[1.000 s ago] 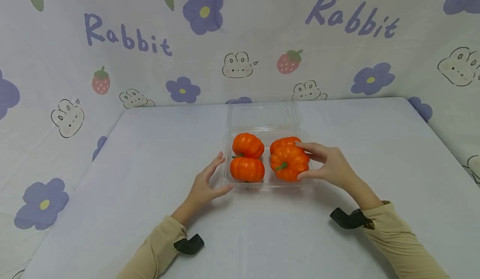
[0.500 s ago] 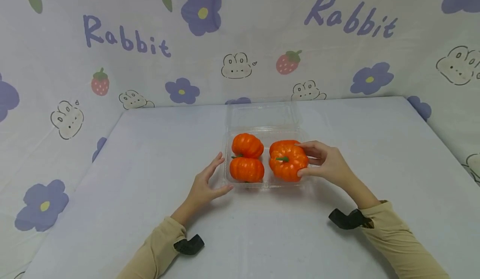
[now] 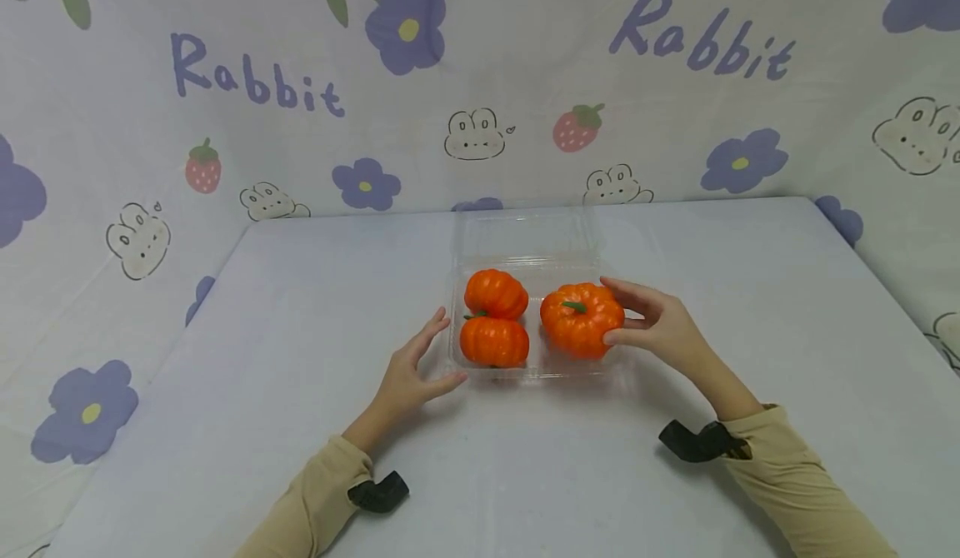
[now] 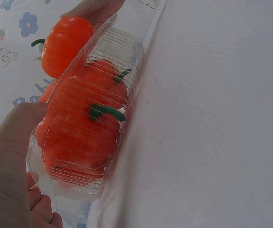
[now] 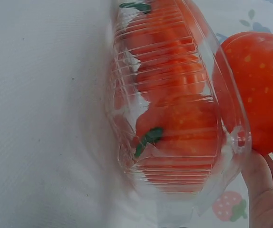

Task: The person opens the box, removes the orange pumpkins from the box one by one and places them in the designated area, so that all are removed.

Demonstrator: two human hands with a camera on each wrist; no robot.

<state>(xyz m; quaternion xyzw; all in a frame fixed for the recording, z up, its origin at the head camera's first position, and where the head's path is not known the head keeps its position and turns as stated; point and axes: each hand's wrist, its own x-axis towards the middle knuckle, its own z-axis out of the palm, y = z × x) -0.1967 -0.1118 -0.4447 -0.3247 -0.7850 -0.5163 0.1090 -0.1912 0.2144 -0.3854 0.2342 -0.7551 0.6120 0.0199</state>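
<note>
My right hand point(image 3: 667, 325) holds a small orange pumpkin point(image 3: 581, 320) with a green stem between thumb and fingers. Both wrist views put this pumpkin point(image 4: 66, 46) above the rim of a clear plastic clamshell box point(image 3: 555, 375). Inside the box's left half are two more pumpkins, a rear one point(image 3: 496, 294) and a front one point(image 3: 494, 342). Through the ribbed wall in the right wrist view, further pumpkins point(image 5: 181, 126) show under the held one. My left hand point(image 3: 405, 379) is spread at the box's front left corner, fingertips right at its edge.
The box's transparent lid point(image 3: 525, 237) lies folded back behind it. A white-covered table point(image 3: 337, 291) spreads around, with a printed cloth point(image 3: 525, 67) hanging along the back and sides. A black wrist mount point(image 3: 378, 491) sits on each sleeve.
The held pumpkin has turned so its stem points up, and it has shifted slightly right and back, covering the pumpkin behind it. My left hand has stayed in place.
</note>
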